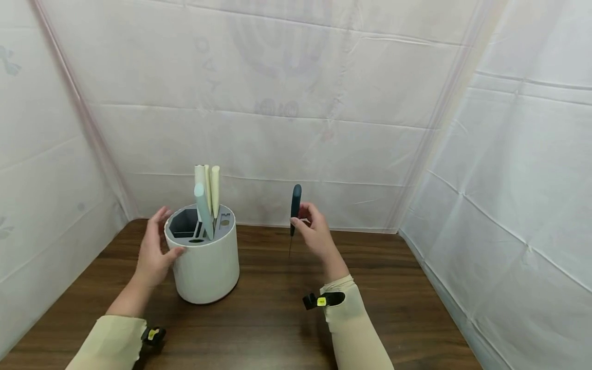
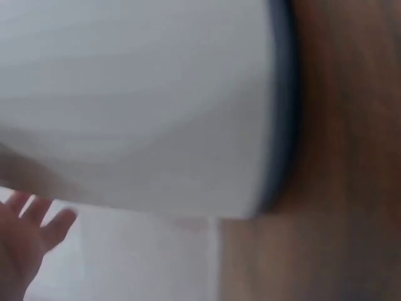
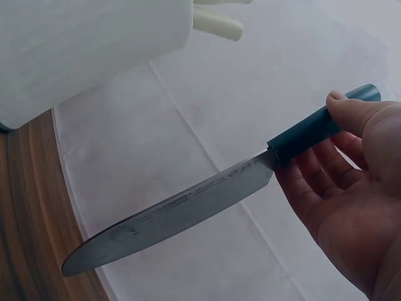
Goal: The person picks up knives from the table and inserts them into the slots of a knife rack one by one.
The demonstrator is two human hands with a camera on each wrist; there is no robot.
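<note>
Kitchen knife [image 3: 188,210] held upright in the air to the right of the knife block [image 1: 205,257], long axis vertical, tip down toward the wooden table [image 1: 277,318], handle up. Dark teal handle, plain steel blade with small printed lettering too fine to read. Seen edge-on from the head camera, so the blade there shows only as a thin line. Pinched at the handle by the right hand [image 1: 316,234], thumb on top, fingers curled beneath. Left hand [image 1: 152,254] against the block's left side, fingers spread and relaxed. White cylindrical block with grey slotted top, cream and pale blue handles [image 1: 206,192] standing in it. Left wrist view blurred, mostly the block's wall.
</note>
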